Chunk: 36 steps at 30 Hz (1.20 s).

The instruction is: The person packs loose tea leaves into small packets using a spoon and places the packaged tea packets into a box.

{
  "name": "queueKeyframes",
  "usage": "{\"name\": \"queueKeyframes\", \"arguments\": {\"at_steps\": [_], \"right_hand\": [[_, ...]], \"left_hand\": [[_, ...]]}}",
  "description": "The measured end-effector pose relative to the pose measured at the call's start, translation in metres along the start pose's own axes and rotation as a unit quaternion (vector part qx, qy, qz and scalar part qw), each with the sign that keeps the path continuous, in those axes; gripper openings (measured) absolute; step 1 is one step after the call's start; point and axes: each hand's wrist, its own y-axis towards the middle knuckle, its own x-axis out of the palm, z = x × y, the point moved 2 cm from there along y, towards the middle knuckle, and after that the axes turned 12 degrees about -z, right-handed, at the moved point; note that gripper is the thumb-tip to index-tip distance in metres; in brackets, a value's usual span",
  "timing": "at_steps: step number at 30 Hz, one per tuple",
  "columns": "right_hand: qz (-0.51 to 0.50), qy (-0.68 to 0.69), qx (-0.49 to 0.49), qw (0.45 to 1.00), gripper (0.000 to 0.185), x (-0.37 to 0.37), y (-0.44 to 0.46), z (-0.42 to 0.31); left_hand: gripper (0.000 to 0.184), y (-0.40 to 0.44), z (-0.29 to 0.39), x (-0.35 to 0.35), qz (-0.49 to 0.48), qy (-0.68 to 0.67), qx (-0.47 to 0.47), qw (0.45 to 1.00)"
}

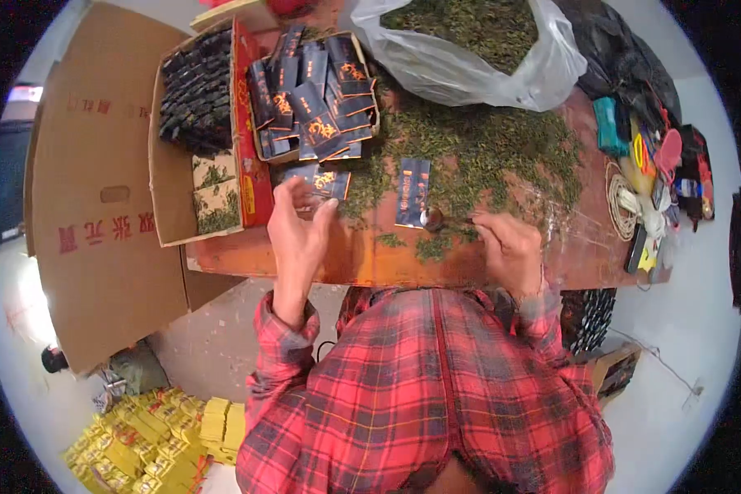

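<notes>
My left hand point(299, 230) hovers at the table's front edge, thumb and fingers apart. Just beyond its fingertips lies a black packet with orange print point(331, 183); whether they touch it I cannot tell. My right hand point(510, 247) pinches the thin handle of a small spoon point(434, 219), whose bowl is at the lower end of another black packet point(413, 191) lying flat on the table. Dried green leaves, like loose tea point(510, 156), are scattered around and beyond that packet.
A box heaped with black packets point(319, 115) stands beyond my left hand, beside a carton of stacked dark packets point(196, 90). A clear plastic bag point(543, 78) of leaves sits at the back. Assorted small items, including a pink scoop point(669, 150), lie right. Yellow packs point(144, 436) cover the floor.
</notes>
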Motion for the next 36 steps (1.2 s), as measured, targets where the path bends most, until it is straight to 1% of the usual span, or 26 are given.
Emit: {"name": "queueKeyframes", "arguments": {"at_steps": [3,6,7,10,11,14,18,19,22,23,27,28,30,33,36], "right_hand": [[-0.011,0.009,0.023,1.000,0.010,-0.008,-0.006,-0.001],[0.000,-0.003,0.024,1.000,0.010,-0.010,-0.015,0.004],[0.002,0.003,0.025,1.000,0.009,-0.009,-0.018,0.007],[0.016,0.009,0.044,0.999,0.008,-0.014,-0.029,0.015],[0.022,0.007,0.056,0.998,0.007,-0.018,-0.033,0.017],[0.056,0.010,0.097,0.994,0.007,-0.027,-0.046,0.024],[0.099,0.013,0.139,0.985,0.009,-0.032,-0.069,0.045],[0.102,0.022,0.148,0.983,0.010,-0.032,-0.073,0.049],[0.105,0.045,0.176,0.978,0.012,-0.034,-0.083,0.058],[0.104,0.049,0.185,0.976,0.012,-0.033,-0.086,0.061],[0.100,0.054,0.217,0.969,0.013,-0.026,-0.086,0.076],[0.112,0.083,0.225,0.964,0.013,-0.025,-0.083,0.078],[0.133,0.141,0.237,0.952,0.013,-0.021,-0.076,0.081],[0.155,0.129,0.232,0.952,0.014,-0.010,-0.068,0.097],[0.169,0.151,0.226,0.947,0.016,-0.001,-0.060,0.112]], "left_hand": [[0.046,0.007,0.009,0.009,-0.019,0.053,0.050,0.997],[0.050,0.001,0.021,0.044,-0.123,0.136,0.079,0.980],[0.061,0.001,0.017,0.062,-0.147,0.178,0.102,0.968],[0.070,0.004,0.013,0.111,-0.147,0.246,0.112,0.952],[0.078,0.004,0.017,0.123,-0.161,0.274,0.086,0.944],[0.079,0.009,0.026,0.147,-0.183,0.308,0.066,0.931],[0.073,0.011,0.027,0.163,-0.196,0.331,0.046,0.922],[0.070,0.011,0.029,0.164,-0.192,0.326,0.045,0.924],[0.069,0.014,0.023,0.167,-0.184,0.344,0.050,0.919],[0.067,0.015,0.023,0.169,-0.182,0.355,0.036,0.916],[0.070,0.016,0.020,0.170,-0.184,0.358,0.033,0.915],[0.071,0.017,0.021,0.170,-0.187,0.358,0.026,0.914],[0.073,0.019,0.019,0.169,-0.188,0.349,0.016,0.918],[0.075,0.022,0.013,0.165,-0.186,0.327,0.008,0.926],[0.076,0.023,0.009,0.163,-0.197,0.303,0.006,0.932]]}}
